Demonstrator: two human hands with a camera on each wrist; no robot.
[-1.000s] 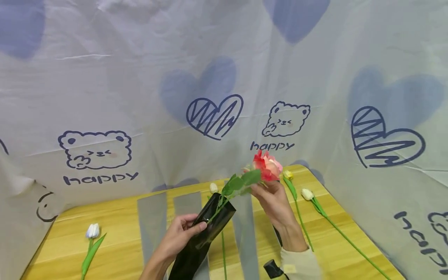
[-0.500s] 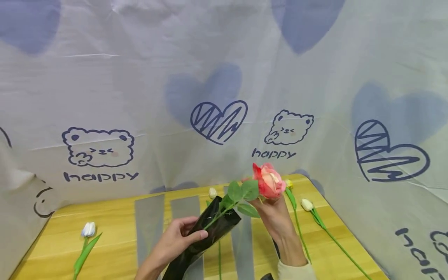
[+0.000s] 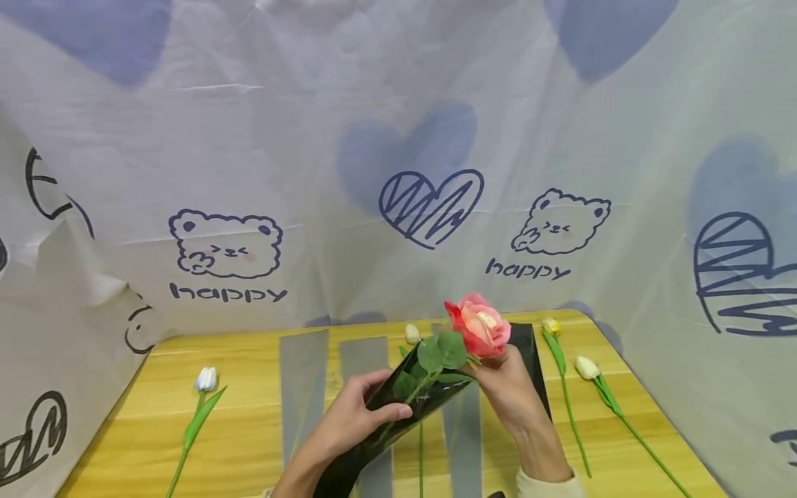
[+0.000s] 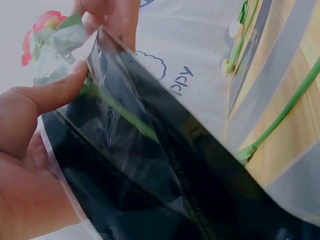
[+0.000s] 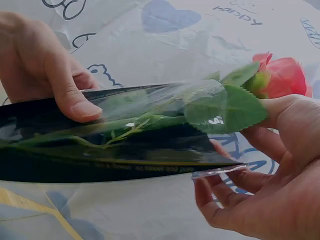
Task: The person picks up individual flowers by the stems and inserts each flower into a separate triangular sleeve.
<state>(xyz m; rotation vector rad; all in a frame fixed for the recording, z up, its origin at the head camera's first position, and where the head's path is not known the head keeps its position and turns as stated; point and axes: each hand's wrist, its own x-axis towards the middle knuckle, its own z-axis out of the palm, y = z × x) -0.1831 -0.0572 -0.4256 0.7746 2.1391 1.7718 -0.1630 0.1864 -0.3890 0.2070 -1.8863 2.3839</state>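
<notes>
In the head view my left hand (image 3: 355, 418) grips a black flower sleeve (image 3: 373, 446) with a clear front, its thumb lying on the front. A pink-red rose (image 3: 479, 325) has its green stem and lower leaves inside the sleeve, while its bloom stands out beyond the opening. My right hand (image 3: 513, 387) pinches the rose just under the bloom, the exact contact partly hidden by a leaf (image 5: 232, 110). In the right wrist view, its other fingers (image 5: 215, 200) touch the lower corner of the sleeve's mouth.
On the wooden table (image 3: 249, 443) lie a blue-white tulip (image 3: 207, 379) at left, a white tulip (image 3: 411, 333) behind the sleeve, and a yellow tulip (image 3: 551, 326) and another white tulip (image 3: 587, 367) at right. Grey strips (image 3: 305, 373) and a black sheet (image 3: 528, 346) lie there too. A printed curtain (image 3: 324, 173) encloses the table.
The rose has gone deeper into the sleeve, its leaves now partly inside. The sleeve's mouth is spread wider and nearer my right hand. The head view has turned left.
</notes>
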